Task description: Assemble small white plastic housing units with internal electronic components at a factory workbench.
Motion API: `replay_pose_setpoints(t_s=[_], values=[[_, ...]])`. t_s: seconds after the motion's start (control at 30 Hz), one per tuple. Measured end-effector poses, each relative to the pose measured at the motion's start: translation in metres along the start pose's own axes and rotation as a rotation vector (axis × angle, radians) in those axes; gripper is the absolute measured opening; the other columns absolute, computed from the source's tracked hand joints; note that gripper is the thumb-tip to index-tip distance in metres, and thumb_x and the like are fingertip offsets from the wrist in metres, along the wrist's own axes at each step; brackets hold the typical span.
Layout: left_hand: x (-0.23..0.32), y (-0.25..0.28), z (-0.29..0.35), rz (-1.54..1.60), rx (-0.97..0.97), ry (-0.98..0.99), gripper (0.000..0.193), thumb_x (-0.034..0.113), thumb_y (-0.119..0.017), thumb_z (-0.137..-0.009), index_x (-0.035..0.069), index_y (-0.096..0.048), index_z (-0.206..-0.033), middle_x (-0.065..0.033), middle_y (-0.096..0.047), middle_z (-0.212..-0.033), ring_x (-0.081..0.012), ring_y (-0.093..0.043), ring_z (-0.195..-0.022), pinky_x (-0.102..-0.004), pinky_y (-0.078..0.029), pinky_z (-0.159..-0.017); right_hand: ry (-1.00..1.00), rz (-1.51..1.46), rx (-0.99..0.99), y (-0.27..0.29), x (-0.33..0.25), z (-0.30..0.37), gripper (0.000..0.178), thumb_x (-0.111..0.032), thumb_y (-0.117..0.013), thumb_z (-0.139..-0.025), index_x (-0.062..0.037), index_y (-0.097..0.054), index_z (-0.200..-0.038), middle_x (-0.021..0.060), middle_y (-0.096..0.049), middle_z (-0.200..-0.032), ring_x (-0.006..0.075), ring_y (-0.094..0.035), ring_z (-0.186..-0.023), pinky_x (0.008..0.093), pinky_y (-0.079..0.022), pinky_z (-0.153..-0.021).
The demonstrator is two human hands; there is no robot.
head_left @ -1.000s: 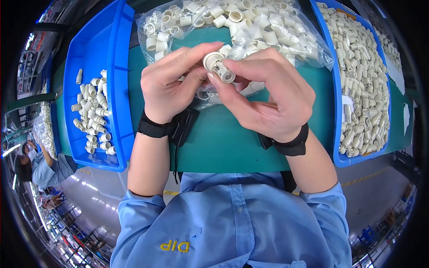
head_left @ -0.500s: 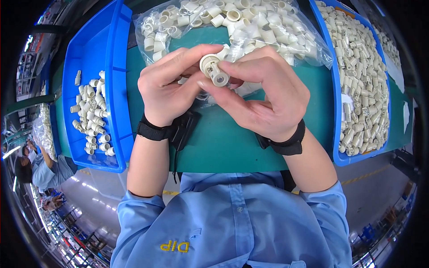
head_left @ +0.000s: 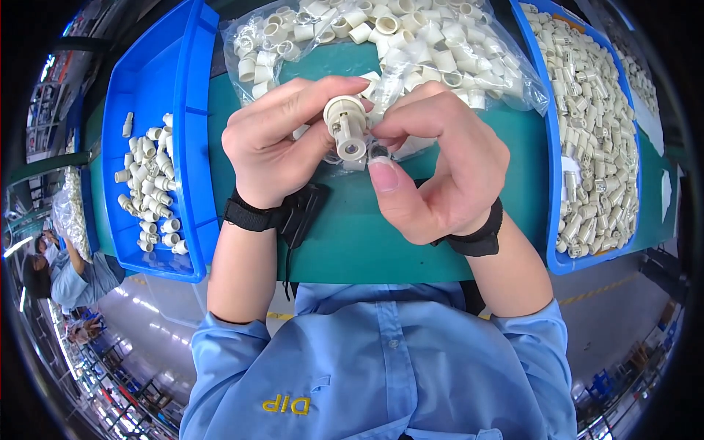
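While we look down over the green mat [head_left: 352, 242], we hold a cream fitting [head_left: 346, 126] above its middle, between both hands; our left hand [head_left: 282, 147] pinches the fitting's capped upper end between thumb and curled fingers, so the part stands out past the fingertips on the side away from the palm; our right hand [head_left: 447, 161] is closed in a pinch too, its fingertips meeting the fitting's lower end from the other side, with the thumb stretched underneath, nail up; the fitting hangs slightly tilted, cap toward the far edge of the mat, open round end toward us; whether something small sits between the right fingertips and the fitting we cannot tell.

Beyond the fitting, at the far edge of the mat, lies a clear bag [head_left: 381, 44] stuffed with cream sleeves, its near fold reaching under our fingers; left of the mat sits a blue bin [head_left: 183, 147] with a loose cluster of cream parts [head_left: 150, 191] on its floor; right of the mat a second bin [head_left: 551, 183] is heaped with similar parts; black wristbands [head_left: 253, 216] ring both wrists, over the mat's near half; our blue shirt [head_left: 381, 359] fills the view below the mat.
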State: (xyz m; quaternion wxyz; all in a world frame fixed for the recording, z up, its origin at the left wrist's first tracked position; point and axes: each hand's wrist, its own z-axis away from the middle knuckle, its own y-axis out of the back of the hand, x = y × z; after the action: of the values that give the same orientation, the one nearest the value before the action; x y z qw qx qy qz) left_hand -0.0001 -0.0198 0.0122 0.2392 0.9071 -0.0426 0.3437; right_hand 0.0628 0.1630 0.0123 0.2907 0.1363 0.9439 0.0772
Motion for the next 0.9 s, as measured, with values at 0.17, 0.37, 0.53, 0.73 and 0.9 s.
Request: replay_pose_setpoints(t_s=[0.17,0.37,0.53,0.73,0.9], values=[[-0.001,-0.001,0.001,0.052,0.010,-0.012,0.046,-0.016,-0.064,-0.071,0.002,-0.075,-0.112,-0.0072,-0.070,-0.080,-0.0124,-0.062,-0.066,-0.0242,-0.047,-0.057,-0.024,-0.004,-0.029,0.002,0.002,0.002,0.024,-0.015,-0.071,-0.079,0.0050,-0.062,-0.088,0.0134,-0.063,-0.079,0.0183,-0.057,-0.064,0.0257,-0.046,-0.058],[0.002,0.002,0.000,0.027,-0.056,-0.046,0.047,-0.017,-0.065,-0.070,0.003,-0.076,-0.111,-0.0085,-0.070,-0.080,-0.0137,-0.064,-0.067,-0.0249,-0.049,-0.058,-0.128,-0.062,-0.025,-0.002,0.000,0.006,0.032,-0.022,-0.072,-0.083,0.0026,-0.057,-0.097,0.0101,-0.062,-0.083,0.0131,-0.055,-0.065,0.0241,-0.045,-0.056],[-0.001,0.001,0.002,0.033,-0.042,-0.021,0.046,-0.016,-0.066,-0.071,0.003,-0.076,-0.112,-0.0084,-0.070,-0.079,-0.0139,-0.064,-0.066,-0.0248,-0.049,-0.057,-0.449,-0.256,-0.067,-0.003,-0.006,0.002,0.040,-0.030,-0.072,-0.087,-0.0014,-0.052,-0.107,0.0063,-0.061,-0.087,0.0081,-0.054,-0.065,0.0212,-0.042,-0.054],[-0.002,0.003,0.002,0.020,-0.090,0.025,0.041,-0.013,-0.068,-0.076,0.003,-0.076,-0.112,-0.0080,-0.072,-0.081,-0.0131,-0.066,-0.067,-0.0240,-0.050,-0.058,-0.667,-0.492,-0.114,-0.006,0.000,0.004,0.048,-0.039,-0.069,-0.090,-0.0015,-0.052,-0.115,0.0043,-0.060,-0.085,0.0066,-0.054,-0.064,0.0178,-0.039,-0.050],[0.001,-0.002,0.002,0.063,-0.078,0.084,0.036,-0.009,-0.072,-0.079,0.003,-0.075,-0.113,-0.0101,-0.075,-0.087,-0.0147,-0.072,-0.074,-0.0239,-0.055,-0.063,-0.807,-0.687,-0.159,-0.004,-0.001,0.000,0.038,-0.035,-0.068,-0.094,0.0002,-0.057,-0.103,-0.0008,-0.055,-0.071,0.0045,-0.051,-0.058,0.0186,-0.037,-0.047]])
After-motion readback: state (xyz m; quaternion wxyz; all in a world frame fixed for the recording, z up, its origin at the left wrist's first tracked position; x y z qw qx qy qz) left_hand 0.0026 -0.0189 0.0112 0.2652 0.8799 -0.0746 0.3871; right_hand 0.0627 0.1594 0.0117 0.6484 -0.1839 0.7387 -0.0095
